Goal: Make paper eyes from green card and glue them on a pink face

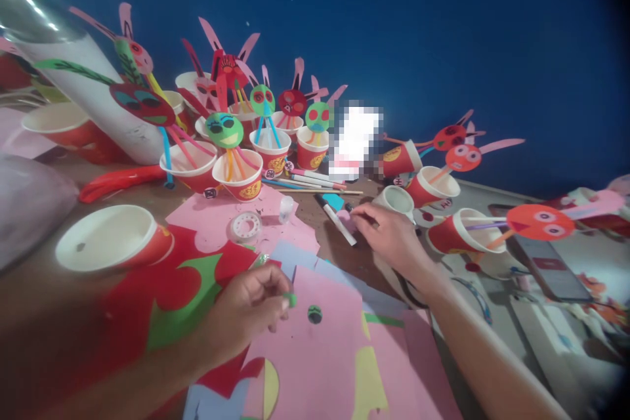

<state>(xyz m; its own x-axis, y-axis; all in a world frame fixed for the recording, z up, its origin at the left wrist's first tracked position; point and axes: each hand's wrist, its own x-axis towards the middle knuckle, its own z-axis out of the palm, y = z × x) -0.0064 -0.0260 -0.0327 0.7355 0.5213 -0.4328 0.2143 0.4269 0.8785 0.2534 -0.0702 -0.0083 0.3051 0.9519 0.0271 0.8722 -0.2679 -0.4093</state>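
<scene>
My left hand (pixel 246 308) is closed, pinching a small green paper piece (pixel 291 300) above stacked pink paper (pixel 325 354). Beside it on that paper lies a small round green piece with black marks (pixel 314 314). Farther right, my right hand (pixel 394 239) reaches to the brown table, its fingertips drawn together near a small dark object (pixel 349 207). What those fingers hold, if anything, I cannot make out. A white marker (pixel 339 224) lies just left of the right hand, with a blue paper scrap (pixel 333 201) behind it.
Red-and-white paper cups (pixel 246 184) with paper-faced straw figures line the back by a blue wall (pixel 394 26). A cup on its side (pixel 113 236), a tape roll (pixel 246 228), red paper (pixel 132 289) and a phone (pixel 556 269) lie around. A white cup (pixel 396 200) stands beside my right hand.
</scene>
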